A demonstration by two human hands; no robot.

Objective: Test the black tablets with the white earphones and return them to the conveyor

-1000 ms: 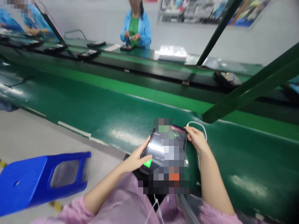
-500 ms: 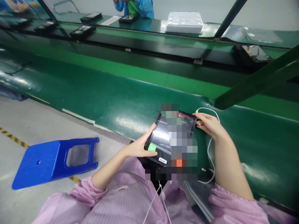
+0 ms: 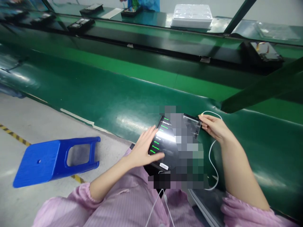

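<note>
A tablet (image 3: 165, 146) lies at the near edge of the green bench, with green lines of text on its dark screen and a small white label near its lower edge. A pixelated patch hides its middle. My left hand (image 3: 145, 149) is over the tablet's left side, fingers stretched out along the edge and thumb above the screen. At the tablet's upper right corner, my right hand (image 3: 214, 126) pinches the end of a white cable (image 3: 210, 154). Whether the plug sits in the tablet is hidden by my fingers.
A blue stool (image 3: 56, 160) stands on the floor to the left. Beyond the green bench (image 3: 94, 91), several black trays with devices (image 3: 81, 24) line another surface. White plastic trays (image 3: 191, 15) are stacked there. A green post (image 3: 265, 88) slants at right. Someone in blue is opposite.
The screen has switched from a plain display with a green square to a list of green text. My left fingers have come up over the tablet's edge. My right hand keeps its pinch.
</note>
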